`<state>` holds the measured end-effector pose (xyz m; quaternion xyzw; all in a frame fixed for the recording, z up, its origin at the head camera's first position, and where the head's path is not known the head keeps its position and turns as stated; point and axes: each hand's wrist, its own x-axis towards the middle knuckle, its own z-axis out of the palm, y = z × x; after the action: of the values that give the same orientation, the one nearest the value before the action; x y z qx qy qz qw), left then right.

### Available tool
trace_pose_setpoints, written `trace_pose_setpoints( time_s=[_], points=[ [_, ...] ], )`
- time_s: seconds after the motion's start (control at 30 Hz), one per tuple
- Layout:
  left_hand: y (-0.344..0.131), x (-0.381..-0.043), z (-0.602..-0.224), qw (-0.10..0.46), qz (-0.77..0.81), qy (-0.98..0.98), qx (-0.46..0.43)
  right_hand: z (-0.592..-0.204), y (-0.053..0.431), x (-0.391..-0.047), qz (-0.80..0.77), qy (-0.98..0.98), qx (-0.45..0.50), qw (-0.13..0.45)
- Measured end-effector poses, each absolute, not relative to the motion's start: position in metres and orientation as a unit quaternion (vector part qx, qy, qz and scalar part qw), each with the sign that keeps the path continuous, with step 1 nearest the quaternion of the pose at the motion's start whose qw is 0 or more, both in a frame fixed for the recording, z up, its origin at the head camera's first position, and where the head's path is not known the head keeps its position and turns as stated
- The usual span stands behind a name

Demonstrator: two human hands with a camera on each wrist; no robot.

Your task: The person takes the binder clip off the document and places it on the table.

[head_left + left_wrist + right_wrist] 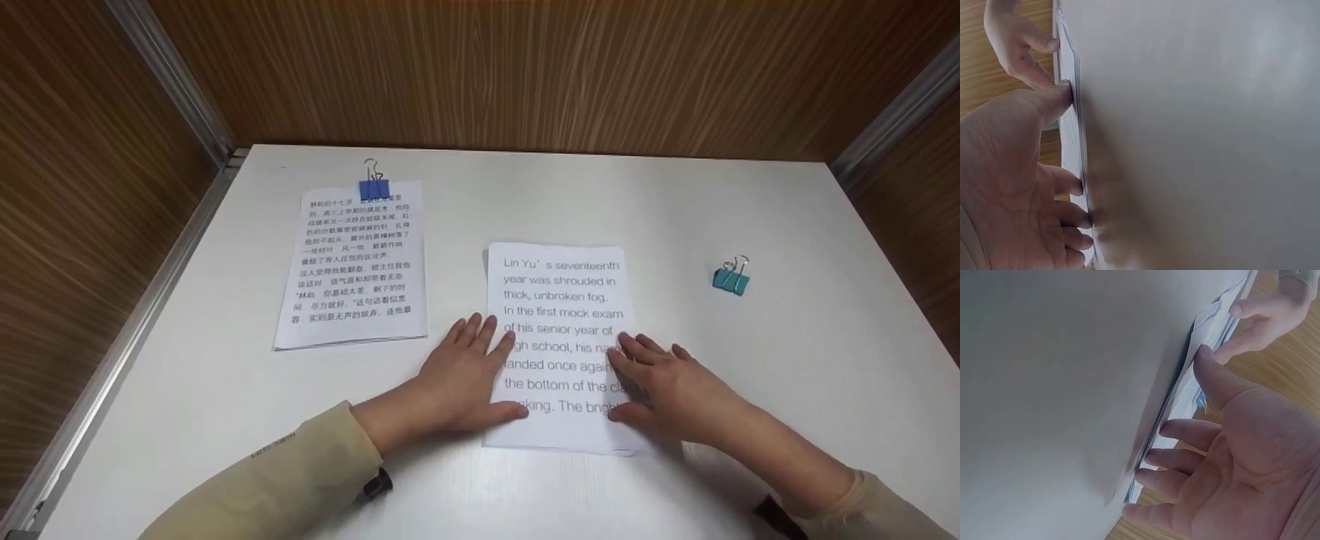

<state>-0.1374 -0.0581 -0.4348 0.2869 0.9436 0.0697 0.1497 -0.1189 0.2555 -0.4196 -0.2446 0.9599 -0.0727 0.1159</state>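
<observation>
A stack of printed English sheets point(559, 330) lies on the white table in front of me. Along its left edge my left hand point(466, 379) touches the paper with fingers and thumb spread. My right hand point(671, 386) does the same at the right edge, its fingertips reaching slightly over the top page. In the left wrist view, several layered sheet edges point(1079, 101) meet the left thumb and fingertips. From the right wrist, the pages point(1185, 391) look slightly uneven at one corner, and the right hand's fingers stay extended against their side.
Farther back on the left lies a second stack of sheets point(356, 270) with Chinese text, a blue binder clip point(373, 189) on its top edge. A teal binder clip point(730, 280) sits loose at the right. Wood-grain panels point(525, 75) enclose the table point(787, 420).
</observation>
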Motion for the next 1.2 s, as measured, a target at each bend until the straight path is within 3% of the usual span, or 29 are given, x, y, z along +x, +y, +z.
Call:
trace_pose_setpoints(
  time_s=[1.2],
  points=[
    [0.027, -0.198, -0.432, 0.162, 0.050, 0.938, 0.301, -0.415, 0.322, -0.158, -0.103, 0.968, -0.146, 0.177]
  ],
)
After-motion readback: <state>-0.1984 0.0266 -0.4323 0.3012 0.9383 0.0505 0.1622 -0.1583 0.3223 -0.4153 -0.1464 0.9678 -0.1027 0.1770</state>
